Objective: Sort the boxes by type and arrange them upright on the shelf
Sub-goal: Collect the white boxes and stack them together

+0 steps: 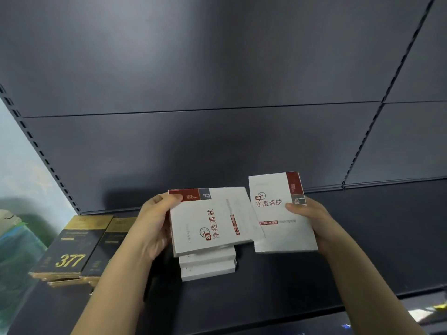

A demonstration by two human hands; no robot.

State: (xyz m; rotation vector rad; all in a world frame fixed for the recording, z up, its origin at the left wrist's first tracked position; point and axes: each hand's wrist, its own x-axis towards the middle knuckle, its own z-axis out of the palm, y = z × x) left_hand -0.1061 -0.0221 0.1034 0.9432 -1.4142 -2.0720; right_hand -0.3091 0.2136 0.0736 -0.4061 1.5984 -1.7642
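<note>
My left hand [154, 223] grips a white box with a red and grey band [205, 221] by its left edge, turned sideways, above a small stack of flat white boxes [208, 267] lying on the dark shelf [314, 269]. My right hand [312, 221] holds a second white box of the same kind [278, 213] by its right edge, print upright, tilted back slightly. The two held boxes overlap a little at their inner edges. Two black and gold boxes marked 377 [72, 247] lie flat at the shelf's left end.
The shelf's dark back panel [217, 141] rises behind the boxes, with slotted uprights at the left [36, 146] and right [377, 126]. More gold-edged boxes lie under the black ones. A green and white package [17, 238] sits at the far left.
</note>
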